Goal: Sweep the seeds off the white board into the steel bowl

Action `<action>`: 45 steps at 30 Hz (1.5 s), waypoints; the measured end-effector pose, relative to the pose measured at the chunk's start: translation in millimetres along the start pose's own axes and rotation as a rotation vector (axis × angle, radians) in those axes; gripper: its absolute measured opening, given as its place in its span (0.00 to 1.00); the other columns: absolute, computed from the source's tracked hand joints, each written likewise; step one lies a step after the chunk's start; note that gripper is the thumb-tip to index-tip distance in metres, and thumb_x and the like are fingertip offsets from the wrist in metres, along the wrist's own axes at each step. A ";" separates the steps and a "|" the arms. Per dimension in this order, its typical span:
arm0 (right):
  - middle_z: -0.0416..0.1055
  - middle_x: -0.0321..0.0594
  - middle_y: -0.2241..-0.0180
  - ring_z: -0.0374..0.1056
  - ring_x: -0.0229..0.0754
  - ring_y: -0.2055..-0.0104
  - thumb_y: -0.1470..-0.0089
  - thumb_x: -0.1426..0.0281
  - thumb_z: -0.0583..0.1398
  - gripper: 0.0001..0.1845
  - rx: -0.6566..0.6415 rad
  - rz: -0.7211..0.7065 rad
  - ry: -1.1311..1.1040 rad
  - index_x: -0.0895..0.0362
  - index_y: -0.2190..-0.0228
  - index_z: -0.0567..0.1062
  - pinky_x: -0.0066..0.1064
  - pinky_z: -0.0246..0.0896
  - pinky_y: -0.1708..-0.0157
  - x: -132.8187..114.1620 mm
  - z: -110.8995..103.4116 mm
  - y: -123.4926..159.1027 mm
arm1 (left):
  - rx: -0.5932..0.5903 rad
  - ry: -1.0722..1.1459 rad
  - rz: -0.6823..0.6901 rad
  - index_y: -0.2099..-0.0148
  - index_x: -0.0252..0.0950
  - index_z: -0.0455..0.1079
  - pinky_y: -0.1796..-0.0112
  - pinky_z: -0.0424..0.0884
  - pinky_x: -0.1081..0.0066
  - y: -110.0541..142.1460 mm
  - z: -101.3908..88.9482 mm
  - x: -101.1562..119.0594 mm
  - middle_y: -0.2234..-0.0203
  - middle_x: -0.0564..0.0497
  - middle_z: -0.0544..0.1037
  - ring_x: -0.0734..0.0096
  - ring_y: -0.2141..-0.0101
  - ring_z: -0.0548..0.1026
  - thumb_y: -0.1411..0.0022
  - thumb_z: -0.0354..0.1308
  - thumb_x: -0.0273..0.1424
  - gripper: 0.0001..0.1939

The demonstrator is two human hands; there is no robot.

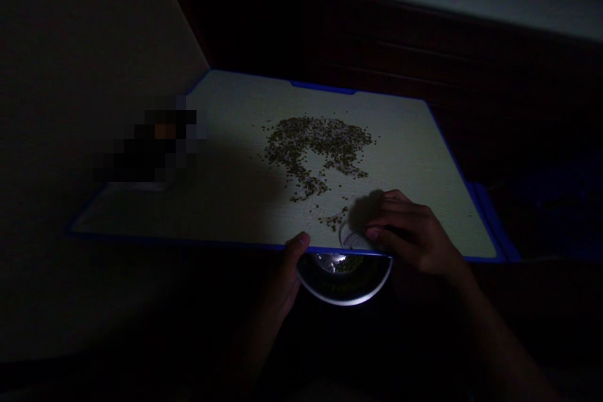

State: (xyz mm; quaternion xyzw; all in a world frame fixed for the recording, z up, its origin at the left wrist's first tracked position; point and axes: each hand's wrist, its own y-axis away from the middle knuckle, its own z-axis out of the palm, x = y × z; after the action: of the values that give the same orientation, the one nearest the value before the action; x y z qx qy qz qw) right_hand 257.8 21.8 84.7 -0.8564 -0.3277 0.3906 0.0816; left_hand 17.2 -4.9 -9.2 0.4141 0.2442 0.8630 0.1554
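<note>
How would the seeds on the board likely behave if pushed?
The seeds look small and roundish, so they would probably scatter or roll; strays already lie apart from the main patch. Spread thinly, they likely offer little resistance. Pushed past the near edge of the board, some may drop into the bowl below.

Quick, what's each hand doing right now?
Left hand: thumb at the board; grip can't be told.
Right hand: closed on a see-through piece.

The left hand [288,277] is being held low, its thumb [300,242] raised; the right hand [417,235] is being held higher, its fingers [400,206] being bent near the thumb [374,233], its forearm [494,320] being slanted in from lower right.
</note>
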 end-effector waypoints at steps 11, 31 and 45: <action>0.79 0.36 0.69 0.76 0.44 0.65 0.34 0.70 0.64 0.05 0.040 -0.025 0.017 0.52 0.62 0.82 0.50 0.69 0.46 -2.4 2.1 -0.8 | -0.006 -0.009 0.001 0.55 0.34 0.83 0.36 0.69 0.48 -0.3 -1.4 0.0 0.55 0.41 0.90 0.38 0.39 0.78 0.44 0.75 0.43 0.20; 0.85 0.39 0.59 0.79 0.49 0.54 0.32 0.67 0.64 0.08 0.054 -0.009 0.140 0.49 0.54 0.83 0.50 0.71 0.44 3.8 6.5 -7.4 | -0.074 0.027 0.021 0.45 0.35 0.82 0.34 0.67 0.49 -1.5 -2.2 -1.3 0.49 0.41 0.88 0.40 0.37 0.77 0.42 0.75 0.42 0.26; 0.82 0.38 0.61 0.78 0.46 0.55 0.33 0.69 0.65 0.08 0.033 -0.081 0.054 0.50 0.54 0.84 0.54 0.67 0.38 4.9 5.5 -7.8 | -0.087 0.029 0.007 0.40 0.32 0.79 0.36 0.70 0.50 -1.5 -3.1 -1.7 0.49 0.40 0.88 0.41 0.39 0.78 0.40 0.73 0.41 0.29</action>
State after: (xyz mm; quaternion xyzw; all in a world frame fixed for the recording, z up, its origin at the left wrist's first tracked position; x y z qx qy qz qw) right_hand 252.4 30.2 81.0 -0.8512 -0.3535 0.3689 0.1202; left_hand 15.9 -5.4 -12.8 0.3954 0.2070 0.8792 0.1669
